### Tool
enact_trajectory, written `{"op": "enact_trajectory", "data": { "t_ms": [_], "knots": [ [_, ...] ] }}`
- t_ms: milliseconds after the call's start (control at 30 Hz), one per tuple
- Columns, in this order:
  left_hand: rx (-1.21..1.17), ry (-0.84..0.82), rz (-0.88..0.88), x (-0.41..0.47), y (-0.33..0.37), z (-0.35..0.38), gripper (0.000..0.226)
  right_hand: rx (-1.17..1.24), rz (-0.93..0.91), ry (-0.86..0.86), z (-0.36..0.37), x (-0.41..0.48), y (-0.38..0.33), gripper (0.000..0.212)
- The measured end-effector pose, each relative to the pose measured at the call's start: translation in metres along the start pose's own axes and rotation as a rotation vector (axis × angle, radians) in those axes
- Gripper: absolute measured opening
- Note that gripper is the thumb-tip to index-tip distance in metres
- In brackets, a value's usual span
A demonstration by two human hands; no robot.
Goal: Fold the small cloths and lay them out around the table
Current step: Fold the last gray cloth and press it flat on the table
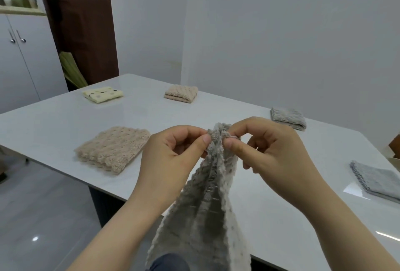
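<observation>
Fingertips (206, 139) of left hand (171, 156), right hand (275, 151) pinch grey cloth (203, 216) top; lower edge cut off.

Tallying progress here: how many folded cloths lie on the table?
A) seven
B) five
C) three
B: the yellow cloth, far beige cloth, near beige cloth, far grey cloth and near grey cloth lie on the table; the left hand and right hand pinch a sixth cloth.
</observation>
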State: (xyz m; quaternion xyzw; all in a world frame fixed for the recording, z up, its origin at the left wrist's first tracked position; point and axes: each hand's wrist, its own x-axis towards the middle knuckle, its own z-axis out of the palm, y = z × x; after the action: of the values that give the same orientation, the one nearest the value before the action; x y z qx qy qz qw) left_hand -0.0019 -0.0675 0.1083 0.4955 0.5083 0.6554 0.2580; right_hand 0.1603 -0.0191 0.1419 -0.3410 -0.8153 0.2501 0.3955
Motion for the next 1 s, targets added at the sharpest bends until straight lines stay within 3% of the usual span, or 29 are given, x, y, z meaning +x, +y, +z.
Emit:
{"op": "enact_trajectory", "data": {
  "t_ms": [1000],
  "knots": [
    [0.058, -0.089, 0.136, -0.007, 0.007, -0.013, 0.012, 0.007, -0.003, -0.084, 0.008, -0.001, -0.008, 0.012]
  ]
}}
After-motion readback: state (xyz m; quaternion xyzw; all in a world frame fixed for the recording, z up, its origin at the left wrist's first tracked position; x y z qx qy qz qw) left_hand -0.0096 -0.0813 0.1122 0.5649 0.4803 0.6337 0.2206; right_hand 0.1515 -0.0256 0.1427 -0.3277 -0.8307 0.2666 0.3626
